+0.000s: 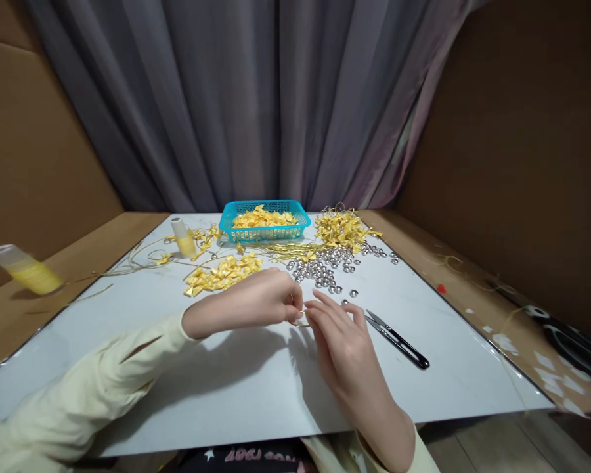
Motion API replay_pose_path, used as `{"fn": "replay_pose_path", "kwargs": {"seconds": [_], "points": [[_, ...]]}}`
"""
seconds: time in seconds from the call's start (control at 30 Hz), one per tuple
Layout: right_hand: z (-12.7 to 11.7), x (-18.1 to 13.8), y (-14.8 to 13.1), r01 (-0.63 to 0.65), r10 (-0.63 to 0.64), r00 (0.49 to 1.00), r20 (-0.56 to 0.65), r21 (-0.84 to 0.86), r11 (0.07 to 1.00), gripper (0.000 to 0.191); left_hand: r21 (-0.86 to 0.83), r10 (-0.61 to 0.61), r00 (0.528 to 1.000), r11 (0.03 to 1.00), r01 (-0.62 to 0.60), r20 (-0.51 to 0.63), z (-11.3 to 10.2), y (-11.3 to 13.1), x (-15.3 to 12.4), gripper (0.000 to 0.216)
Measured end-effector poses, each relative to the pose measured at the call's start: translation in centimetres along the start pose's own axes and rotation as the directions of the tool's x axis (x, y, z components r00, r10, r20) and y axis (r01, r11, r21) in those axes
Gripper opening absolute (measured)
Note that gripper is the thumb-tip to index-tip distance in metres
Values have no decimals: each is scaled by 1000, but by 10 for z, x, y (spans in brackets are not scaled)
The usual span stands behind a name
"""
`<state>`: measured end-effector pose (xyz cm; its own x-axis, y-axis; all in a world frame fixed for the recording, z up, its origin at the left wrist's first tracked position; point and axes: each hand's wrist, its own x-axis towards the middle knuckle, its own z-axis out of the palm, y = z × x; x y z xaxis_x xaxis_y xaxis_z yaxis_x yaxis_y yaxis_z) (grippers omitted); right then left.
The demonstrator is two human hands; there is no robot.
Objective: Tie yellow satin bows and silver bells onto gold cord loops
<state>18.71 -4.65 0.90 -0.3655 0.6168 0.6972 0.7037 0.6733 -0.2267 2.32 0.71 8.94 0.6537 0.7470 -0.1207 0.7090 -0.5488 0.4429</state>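
Observation:
My left hand (261, 301) and my right hand (342, 338) meet over the middle of the white board (236, 387). Both pinch the same thin gold cord piece (300, 321), which runs between their fingertips just above the board. The left fingers curl shut around one end. The right thumb and forefinger press the other end while the remaining fingers fan out. Just beyond the hands lies a pile of small silver bells (325, 266). A heap of yellow ribbon bows (221, 272) lies behind my left hand.
Black thread snips (398, 339) lie right of my right hand. A teal basket (264, 221) of yellow bows stands at the back, a tangle of gold cord loops (342, 228) beside it. Two yellow thread spools (183, 236) (24, 268) sit at left. Cardboard walls surround the board.

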Motion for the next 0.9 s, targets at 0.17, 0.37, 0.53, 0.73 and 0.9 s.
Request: {"fn": "replay_pose_path", "kwargs": {"seconds": [0.17,0.37,0.53,0.73,0.9], "points": [[-2,-1,11,-56,55,998,25,48,997,29,-52,114,992,992,-111,49,0,0,18,15],[-10,-4,18,-140,134,988,70,96,985,30,-251,208,959,955,-157,192,-12,-13,38,17],[-12,-8,23,-184,174,981,89,108,977,27,-66,-133,974,987,147,181,-31,-46,68,32],[-18,-8,22,-264,244,958,147,134,955,23,27,-283,883,955,295,375,-16,-74,102,51],[-20,-5,21,-305,268,947,179,235,923,22,-24,-254,821,951,309,512,-4,-80,110,41]]}}
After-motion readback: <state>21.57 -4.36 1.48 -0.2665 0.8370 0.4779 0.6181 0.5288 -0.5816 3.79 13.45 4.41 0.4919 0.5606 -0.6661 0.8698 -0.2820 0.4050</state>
